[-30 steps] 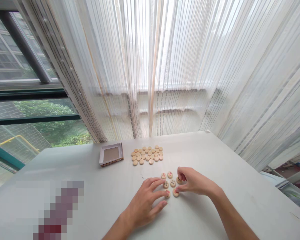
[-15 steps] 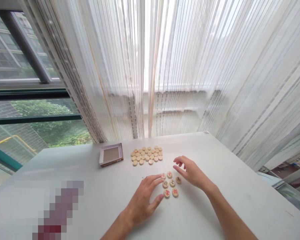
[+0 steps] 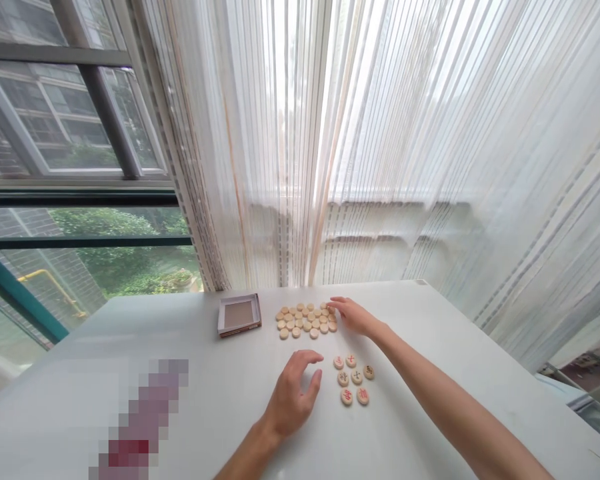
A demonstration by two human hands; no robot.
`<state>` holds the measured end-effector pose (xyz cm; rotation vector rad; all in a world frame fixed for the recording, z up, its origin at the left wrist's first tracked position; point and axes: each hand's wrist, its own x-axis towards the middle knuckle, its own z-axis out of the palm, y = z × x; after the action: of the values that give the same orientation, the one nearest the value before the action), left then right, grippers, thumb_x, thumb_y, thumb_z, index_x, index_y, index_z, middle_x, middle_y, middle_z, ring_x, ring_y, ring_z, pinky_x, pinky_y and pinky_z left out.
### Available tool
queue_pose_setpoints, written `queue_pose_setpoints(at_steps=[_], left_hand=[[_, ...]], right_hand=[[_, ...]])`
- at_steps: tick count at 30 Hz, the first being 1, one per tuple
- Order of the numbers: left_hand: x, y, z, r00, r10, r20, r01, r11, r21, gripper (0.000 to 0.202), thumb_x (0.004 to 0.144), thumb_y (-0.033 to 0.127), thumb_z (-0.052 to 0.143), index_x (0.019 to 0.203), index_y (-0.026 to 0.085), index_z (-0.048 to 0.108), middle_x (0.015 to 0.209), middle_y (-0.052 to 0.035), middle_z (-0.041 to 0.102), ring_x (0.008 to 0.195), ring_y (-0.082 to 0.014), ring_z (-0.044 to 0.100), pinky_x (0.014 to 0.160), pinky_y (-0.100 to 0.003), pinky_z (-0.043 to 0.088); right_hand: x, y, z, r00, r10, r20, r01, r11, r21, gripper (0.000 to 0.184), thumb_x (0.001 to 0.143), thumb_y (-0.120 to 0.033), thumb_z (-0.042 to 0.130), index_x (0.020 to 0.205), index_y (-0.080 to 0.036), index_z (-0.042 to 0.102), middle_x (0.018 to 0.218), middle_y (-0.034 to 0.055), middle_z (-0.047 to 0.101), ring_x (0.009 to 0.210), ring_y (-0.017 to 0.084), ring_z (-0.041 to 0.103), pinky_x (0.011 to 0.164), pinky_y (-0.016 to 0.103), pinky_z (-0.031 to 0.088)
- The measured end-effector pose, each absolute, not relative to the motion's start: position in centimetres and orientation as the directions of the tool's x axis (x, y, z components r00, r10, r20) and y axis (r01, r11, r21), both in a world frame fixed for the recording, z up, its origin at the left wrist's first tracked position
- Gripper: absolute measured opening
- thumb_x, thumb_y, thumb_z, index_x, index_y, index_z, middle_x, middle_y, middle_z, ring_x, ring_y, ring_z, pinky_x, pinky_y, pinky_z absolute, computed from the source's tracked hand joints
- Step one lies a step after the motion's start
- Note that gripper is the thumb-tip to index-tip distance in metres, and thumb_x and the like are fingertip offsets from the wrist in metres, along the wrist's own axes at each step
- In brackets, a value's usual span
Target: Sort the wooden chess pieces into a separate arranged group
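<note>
Several Chinese chess pieces (image 3: 307,326) lie close together in rows on the white table, their blank sides up. My right hand (image 3: 353,316) reaches to the right end of these rows, fingers stretched over the outermost pieces; whether they touch one is too small to tell. Nearer to me is a smaller group of face-up Chinese chess pieces (image 3: 357,377), some with red characters and some with black. Just left of that group hovers my left hand (image 3: 299,387), thumb and fingers apart, with nothing between them.
A shallow open box (image 3: 239,317) with a brown bottom stands left of the blank pieces. The white table (image 3: 190,413) reaches to a striped curtain (image 3: 290,253) at the back. A blurred-out patch (image 3: 140,420) covers part of the table at the lower left.
My right hand has moved forward from beside the face-up pieces to the blank ones. My left hand has drawn back a little left, uncovering a red piece. The view has shifted slightly.
</note>
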<state>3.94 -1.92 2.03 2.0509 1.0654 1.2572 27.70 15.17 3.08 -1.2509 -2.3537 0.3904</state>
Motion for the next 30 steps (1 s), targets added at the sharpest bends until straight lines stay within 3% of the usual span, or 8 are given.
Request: queue_pose_setpoints(at_steps=[6, 10, 13, 17, 19, 22, 25, 30], left_hand=[[3.4, -1.5, 2.0, 0.236, 0.834, 0.499, 0.374, -0.552, 0.745, 0.020, 0.096, 0.020, 0.051, 0.114, 0.024, 0.060, 0.110, -0.0078, 0.065, 0.105, -0.0242, 0.060, 0.094, -0.042, 0.050], [3.5, -1.5, 2.1, 0.260, 0.825, 0.502, 0.370, -0.565, 0.738, 0.019, 0.096, 0.019, 0.052, 0.111, 0.024, 0.061, 0.110, -0.0066, 0.065, 0.105, -0.0233, 0.060, 0.096, -0.041, 0.049], [3.6, -1.6, 2.0, 0.275, 0.822, 0.499, 0.365, -0.569, 0.737, 0.017, 0.096, 0.019, 0.052, 0.108, 0.024, 0.062, 0.109, -0.0058, 0.065, 0.106, -0.0231, 0.060, 0.097, -0.041, 0.048], [3.7, -1.7, 1.9, 0.232, 0.842, 0.487, 0.349, -0.539, 0.767, 0.022, 0.097, 0.023, 0.054, 0.119, 0.024, 0.057, 0.111, -0.0063, 0.064, 0.102, -0.0226, 0.061, 0.093, -0.041, 0.050], [3.8, -1.9, 2.0, 0.206, 0.837, 0.507, 0.329, -0.547, 0.770, 0.028, 0.097, 0.025, 0.055, 0.125, 0.025, 0.053, 0.113, -0.0065, 0.063, 0.100, -0.0221, 0.062, 0.092, -0.041, 0.050], [4.0, -2.1, 2.2, 0.195, 0.816, 0.544, 0.309, -0.578, 0.755, 0.025, 0.097, 0.025, 0.056, 0.122, 0.025, 0.055, 0.107, -0.0057, 0.063, 0.096, -0.0217, 0.062, 0.089, -0.039, 0.052], [4.1, -2.3, 2.5, 0.200, 0.814, 0.545, 0.307, -0.580, 0.754, 0.015, 0.098, 0.024, 0.055, 0.112, 0.024, 0.060, 0.098, -0.0045, 0.063, 0.091, -0.0209, 0.062, 0.084, -0.037, 0.053], [4.3, -3.0, 3.0, 0.255, 0.827, 0.501, 0.312, -0.561, 0.767, 0.014, 0.097, 0.026, 0.057, 0.110, 0.023, 0.063, 0.095, -0.0039, 0.066, 0.088, -0.0202, 0.063, 0.082, -0.034, 0.052]], right_hand=[[29.5, 12.9, 2.7, -0.448, 0.849, 0.280, 0.712, 0.528, -0.462, 0.035, 0.089, -0.015, 0.052, 0.118, -0.019, 0.071, 0.128, 0.0137, 0.066, 0.120, 0.031, 0.057, 0.106, 0.046, 0.041], [30.6, 11.2, 3.8, -0.363, 0.892, 0.268, 0.716, 0.452, -0.532, 0.026, 0.091, -0.029, 0.055, 0.105, -0.018, 0.074, 0.102, 0.0130, 0.073, 0.098, 0.029, 0.065, 0.094, 0.046, 0.048], [30.2, 9.3, 5.3, -0.326, 0.915, 0.239, 0.675, 0.402, -0.619, 0.026, 0.092, -0.036, 0.056, 0.102, -0.018, 0.072, 0.099, 0.0110, 0.073, 0.089, 0.025, 0.068, 0.085, 0.041, 0.052], [27.5, 5.1, 7.2, -0.414, 0.895, 0.167, 0.516, 0.381, -0.767, 0.034, 0.097, -0.047, 0.053, 0.111, -0.020, 0.067, 0.100, 0.0068, 0.075, 0.089, 0.020, 0.070, 0.072, 0.030, 0.055], [25.7, 2.9, 7.6, -0.476, 0.876, 0.080, 0.252, 0.223, -0.942, 0.036, 0.093, -0.050, 0.061, 0.109, -0.018, 0.065, 0.100, 0.0082, 0.074, 0.091, 0.021, 0.070, 0.070, 0.029, 0.054], [23.6, 0.7, 7.5, -0.494, 0.868, 0.045, 0.057, 0.084, -0.995, 0.034, 0.090, -0.050, 0.067, 0.098, -0.017, 0.066, 0.091, 0.0061, 0.072, 0.087, 0.019, 0.068, 0.070, 0.028, 0.051], [22.6, -0.5, 6.9, -0.457, 0.889, 0.026, 0.011, 0.034, -0.999, 0.034, 0.091, -0.052, 0.064, 0.094, -0.017, 0.064, 0.089, 0.0054, 0.072, 0.080, 0.017, 0.067, 0.068, 0.027, 0.050], [22.3, -1.6, 5.9, -0.391, 0.918, 0.072, 0.059, 0.103, -0.993, 0.036, 0.095, -0.053, 0.058, 0.091, -0.018, 0.061, 0.079, 0.0023, 0.068, 0.067, 0.014, 0.061, 0.060, 0.025, 0.047]])
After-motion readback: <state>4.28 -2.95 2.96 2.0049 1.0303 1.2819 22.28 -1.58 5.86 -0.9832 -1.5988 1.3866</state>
